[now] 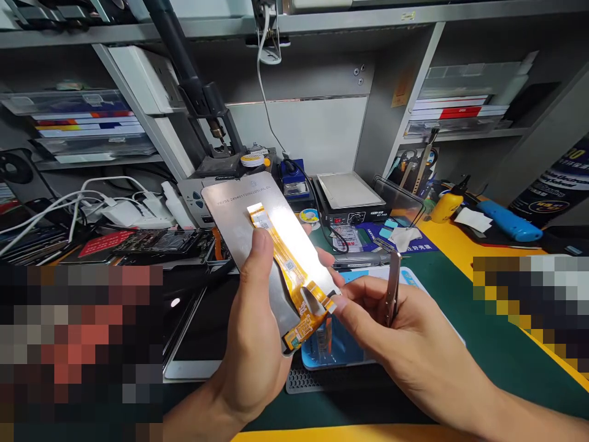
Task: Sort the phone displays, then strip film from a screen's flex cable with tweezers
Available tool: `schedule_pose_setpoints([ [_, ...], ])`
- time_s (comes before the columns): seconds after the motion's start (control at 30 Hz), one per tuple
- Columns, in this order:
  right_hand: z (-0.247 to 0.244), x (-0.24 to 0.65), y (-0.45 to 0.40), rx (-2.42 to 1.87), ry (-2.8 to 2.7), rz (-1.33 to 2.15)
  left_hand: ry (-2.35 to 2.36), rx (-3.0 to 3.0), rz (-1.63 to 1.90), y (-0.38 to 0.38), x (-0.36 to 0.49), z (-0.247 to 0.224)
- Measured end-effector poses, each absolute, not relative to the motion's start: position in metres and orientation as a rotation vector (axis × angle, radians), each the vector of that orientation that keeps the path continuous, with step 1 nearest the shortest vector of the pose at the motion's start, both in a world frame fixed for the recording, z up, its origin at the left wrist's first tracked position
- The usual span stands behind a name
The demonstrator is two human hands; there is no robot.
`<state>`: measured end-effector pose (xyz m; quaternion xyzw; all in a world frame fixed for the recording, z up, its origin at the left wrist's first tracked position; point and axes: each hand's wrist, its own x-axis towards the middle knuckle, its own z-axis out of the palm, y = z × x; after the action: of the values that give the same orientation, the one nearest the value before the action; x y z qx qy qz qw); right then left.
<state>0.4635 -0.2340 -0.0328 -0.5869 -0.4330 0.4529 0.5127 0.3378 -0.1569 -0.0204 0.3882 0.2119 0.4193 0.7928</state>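
Observation:
A silver phone screen panel [234,215], its metal back facing up, is held tilted in my left hand [257,325], thumb on the front and fingers behind. An orange flex cable [289,266] runs along the panel and folds over near its lower right corner. My right hand [405,331] pinches the end of the folded flex at that corner between thumb and index finger. Metal tweezers [392,288] also rest in my right hand, pointing upward. Under the hands lies a blue and white tray-like item [414,279].
Behind the hands stand a hot plate unit [352,193] and a black microscope stand [197,92]. A yellow bottle [448,202] and a blue tool [510,221] are at the right. White cables [83,193], circuit boards and a white-edged tablet [193,369] are at the left.

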Motion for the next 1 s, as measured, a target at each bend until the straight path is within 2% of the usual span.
schedule_pose_setpoints([
  [1.0, -0.025, 0.458, -0.236, -1.262, -1.020, 1.184, 0.410, 0.771, 0.857, -0.153, 0.339, -0.020],
])
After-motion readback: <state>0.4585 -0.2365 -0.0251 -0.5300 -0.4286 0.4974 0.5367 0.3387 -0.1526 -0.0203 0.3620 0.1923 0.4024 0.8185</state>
